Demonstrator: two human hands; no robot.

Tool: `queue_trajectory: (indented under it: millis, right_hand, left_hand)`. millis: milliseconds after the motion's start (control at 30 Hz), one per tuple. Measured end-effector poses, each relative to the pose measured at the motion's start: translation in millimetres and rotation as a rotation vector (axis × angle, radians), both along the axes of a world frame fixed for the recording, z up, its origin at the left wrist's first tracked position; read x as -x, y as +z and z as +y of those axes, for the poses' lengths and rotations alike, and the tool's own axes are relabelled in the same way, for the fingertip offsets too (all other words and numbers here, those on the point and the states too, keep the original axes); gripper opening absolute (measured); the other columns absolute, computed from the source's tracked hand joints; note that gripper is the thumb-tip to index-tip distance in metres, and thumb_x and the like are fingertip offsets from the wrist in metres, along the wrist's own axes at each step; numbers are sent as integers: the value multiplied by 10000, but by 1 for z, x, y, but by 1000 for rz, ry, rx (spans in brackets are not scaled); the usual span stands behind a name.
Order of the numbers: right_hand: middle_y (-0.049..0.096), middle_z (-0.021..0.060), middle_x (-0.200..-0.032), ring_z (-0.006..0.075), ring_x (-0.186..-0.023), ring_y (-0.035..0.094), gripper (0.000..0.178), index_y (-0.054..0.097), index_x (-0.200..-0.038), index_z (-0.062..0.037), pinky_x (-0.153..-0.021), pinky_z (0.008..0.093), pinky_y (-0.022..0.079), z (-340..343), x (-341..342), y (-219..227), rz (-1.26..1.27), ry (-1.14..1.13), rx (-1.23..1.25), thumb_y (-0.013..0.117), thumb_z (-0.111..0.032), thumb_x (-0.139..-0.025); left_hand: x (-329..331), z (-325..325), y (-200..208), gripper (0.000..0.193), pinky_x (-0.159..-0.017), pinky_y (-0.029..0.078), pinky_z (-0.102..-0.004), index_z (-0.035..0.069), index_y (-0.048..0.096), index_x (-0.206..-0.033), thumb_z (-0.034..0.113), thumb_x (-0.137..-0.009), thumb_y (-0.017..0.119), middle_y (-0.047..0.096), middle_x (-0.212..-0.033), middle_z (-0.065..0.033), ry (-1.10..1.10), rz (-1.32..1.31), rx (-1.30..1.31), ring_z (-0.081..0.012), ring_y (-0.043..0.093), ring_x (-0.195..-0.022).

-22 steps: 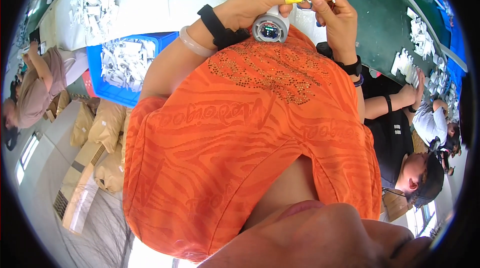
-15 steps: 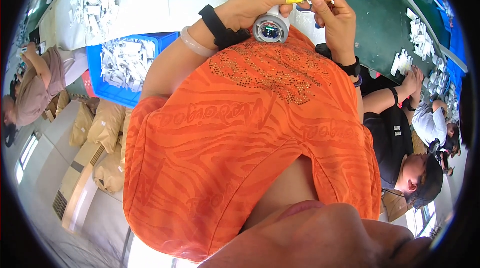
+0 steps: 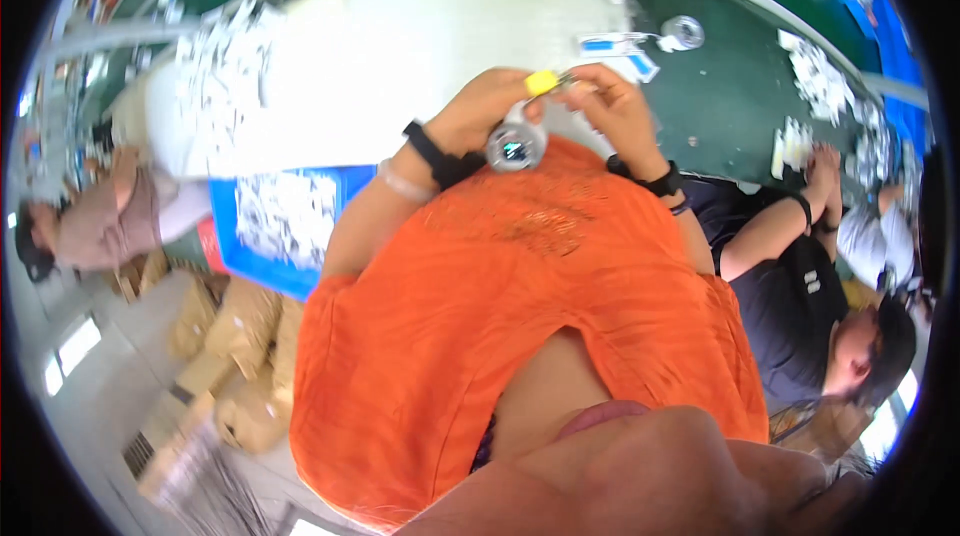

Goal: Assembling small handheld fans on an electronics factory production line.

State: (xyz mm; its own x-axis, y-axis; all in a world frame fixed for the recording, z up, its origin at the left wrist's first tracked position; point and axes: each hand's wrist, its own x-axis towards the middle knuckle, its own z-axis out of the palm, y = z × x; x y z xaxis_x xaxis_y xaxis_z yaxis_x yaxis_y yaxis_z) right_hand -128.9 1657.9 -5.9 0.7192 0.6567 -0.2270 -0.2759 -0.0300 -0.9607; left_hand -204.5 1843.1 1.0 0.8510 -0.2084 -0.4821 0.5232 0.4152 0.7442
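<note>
My left hand (image 3: 490, 108) is closed, with a yellow wrap (image 3: 541, 83) at the tip of its thumb or finger. Just under those fingers is a white round housing (image 3: 516, 146), its open face toward me and a small lit part inside; the hand grips it. My right hand (image 3: 612, 108) meets the left at the yellow wrap, thumb and fingertips pinched together. A small thing sits between the two hands' fingertips, too blurred to name. Both hands are in front of my orange shirt, near the table edge.
Left of me, a blue bin (image 3: 345, 181) holds many white parts. More white parts heap on the pale table cover (image 3: 400, 26). Another round housing (image 3: 683, 33) lies on the green table (image 3: 700, 86), beside blue-and-white pieces (image 3: 612, 44). A co-worker in black (image 3: 790, 306) sits close on the right.
My view has tilted, so hands, housing and table sit lower in the picture, and the picture is blurrier. Both hands keep the same pinching pose around the small thing.
</note>
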Motion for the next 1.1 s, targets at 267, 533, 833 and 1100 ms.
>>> queue_trajectory:
  millis: [267,533,833,1100]
  right_hand:
    - [537,-6,-678,27,-629,476,150,613,-838,-21,-549,200,397,-57,-65,28,-331,149,140,678,-156,-828]
    - [620,-1,-670,16,-504,439,133,626,-800,-73,-451,170,302,-186,-159,23,-312,-648,143,667,-193,-838]
    - [597,21,-628,70,-417,412,217,649,-793,-17,-371,224,290,-335,-268,-101,-26,-1248,278,689,-230,-806]
    - [565,41,-624,103,-435,463,254,581,-838,-10,-373,253,317,-362,-248,-131,-188,-1590,368,557,-261,-872]
  left_hand:
    - [-54,-33,-22,565,-767,491,-343,-7,530,-1141,506,-933,415,578,-987,-131,-145,151,173,-225,582,-882]
    - [-115,-85,-50,526,-858,493,-369,6,424,-1303,395,-950,449,551,-1206,-150,-198,219,302,-251,589,-1030]
    - [-107,-76,-59,360,-799,490,-344,23,523,-1195,280,-955,449,611,-1042,-75,-111,324,244,-192,604,-890]
    - [-91,-59,-68,353,-805,482,-333,21,530,-1183,275,-946,471,622,-1005,-46,60,379,247,-178,593,-886]
